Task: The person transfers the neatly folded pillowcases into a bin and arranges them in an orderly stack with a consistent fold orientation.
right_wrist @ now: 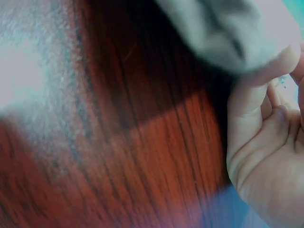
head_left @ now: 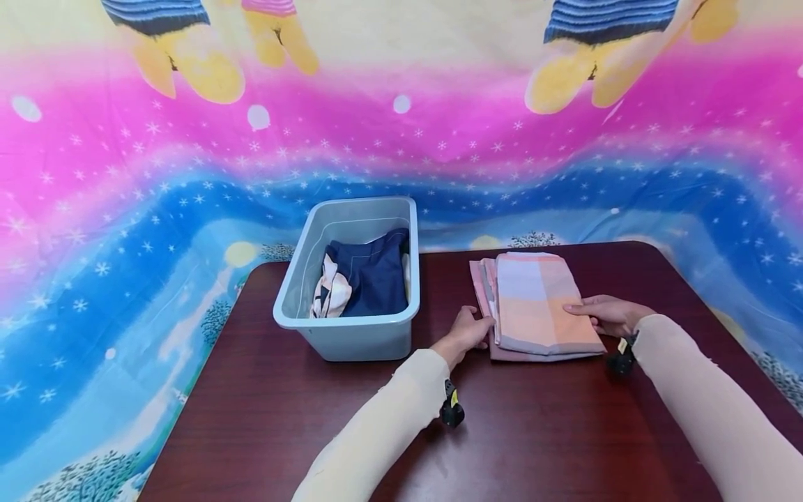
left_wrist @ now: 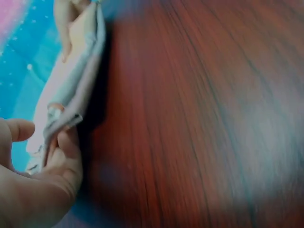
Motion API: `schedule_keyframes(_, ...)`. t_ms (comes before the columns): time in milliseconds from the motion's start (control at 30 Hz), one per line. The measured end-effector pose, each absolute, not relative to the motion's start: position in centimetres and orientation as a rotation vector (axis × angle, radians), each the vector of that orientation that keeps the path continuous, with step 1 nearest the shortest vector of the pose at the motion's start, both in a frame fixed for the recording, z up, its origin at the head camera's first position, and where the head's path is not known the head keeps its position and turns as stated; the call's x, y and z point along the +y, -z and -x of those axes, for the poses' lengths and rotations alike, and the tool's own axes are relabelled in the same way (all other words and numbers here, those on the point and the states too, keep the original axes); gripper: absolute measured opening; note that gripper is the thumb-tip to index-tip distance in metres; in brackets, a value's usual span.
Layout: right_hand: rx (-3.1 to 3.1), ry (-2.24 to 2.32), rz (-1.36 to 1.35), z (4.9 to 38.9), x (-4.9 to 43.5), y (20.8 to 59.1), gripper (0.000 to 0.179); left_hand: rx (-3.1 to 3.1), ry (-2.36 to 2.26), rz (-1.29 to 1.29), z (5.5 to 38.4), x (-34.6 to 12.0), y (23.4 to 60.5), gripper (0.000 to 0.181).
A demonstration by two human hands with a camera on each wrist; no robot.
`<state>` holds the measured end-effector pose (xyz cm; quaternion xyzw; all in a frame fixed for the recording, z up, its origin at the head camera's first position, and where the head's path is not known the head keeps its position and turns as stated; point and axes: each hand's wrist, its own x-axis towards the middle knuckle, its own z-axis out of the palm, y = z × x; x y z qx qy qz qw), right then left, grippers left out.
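A folded plaid cloth in pink, orange, white and grey lies on the right half of the table, its layers showing along the left side. My left hand is at the cloth's left edge. In the left wrist view, fingers of that hand curl under the edge, the thumb raised above it. At the opposite side, my right hand pinches the right edge, thumb on top and the other fingers below. The right wrist view shows a blurred corner of the cloth beside the right hand.
A grey-blue plastic bin stands left of the cloth. Inside it are a dark navy garment and a light patterned cloth. Under everything is a dark red-brown wooden table, with a colourful printed curtain hanging behind.
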<state>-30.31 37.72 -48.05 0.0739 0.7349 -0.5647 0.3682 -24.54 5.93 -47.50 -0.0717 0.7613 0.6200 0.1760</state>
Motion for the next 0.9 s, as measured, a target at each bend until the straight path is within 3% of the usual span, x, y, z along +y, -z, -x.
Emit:
schedule_keyframes(233,1.884,1.459,-0.173,30.4,37.5,48.0,0.028,2.083,-1.797,-0.056,25.2,4.9,49.0,0.033)
schedule_keyframes(400,1.883,1.460,-0.144,30.4,37.3,48.2,0.025,1.979,-1.815,-0.178,25.5,3.8,49.8,0.036)
schedule_keyframes(533,1.881,1.461,-0.146,30.3,37.5,48.3,0.030,1.946,-1.808,-0.230,25.4,3.8,49.8,0.039)
schedule_keyframes(733,1.901,1.451,-0.125,29.9,37.8,48.2,0.034,1.932,-1.810,-0.198,25.3,4.2,49.6,0.025)
schedule_keyframes(800,1.913,1.431,-0.086,29.9,37.9,48.2,0.035,1.957,-1.799,-0.171,25.3,4.3,49.5,0.030)
schedule_keyframes(900,1.926,1.409,-0.046,29.9,37.9,48.4,0.037,2.000,-1.774,-0.126,25.2,4.2,49.4,0.054)
